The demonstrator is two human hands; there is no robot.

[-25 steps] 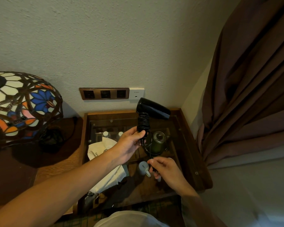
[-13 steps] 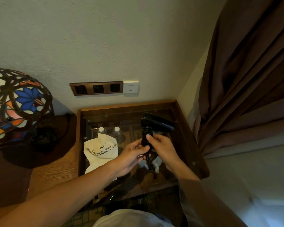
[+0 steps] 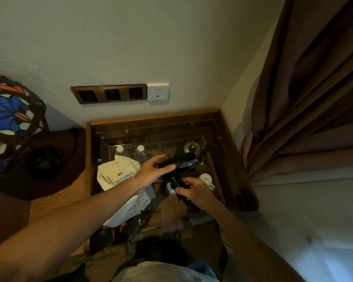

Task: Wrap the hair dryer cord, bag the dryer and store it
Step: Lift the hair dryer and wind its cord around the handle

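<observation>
Glass-topped wooden table (image 3: 230,139) in the wall corner, stained-glass lamp (image 3: 10,117) off to the left; white drawstring bag (image 3: 118,174) lies printed side up on the glass, just left of the hands. Black hair dryer (image 3: 179,164) held above the glass, barrel roughly level, long axis left-right, handle pointing down toward the body. Left hand (image 3: 151,171) half open, fingers laid along the barrel; right hand (image 3: 194,190) closed round the cord-wound handle; bag nearer the left hand
</observation>
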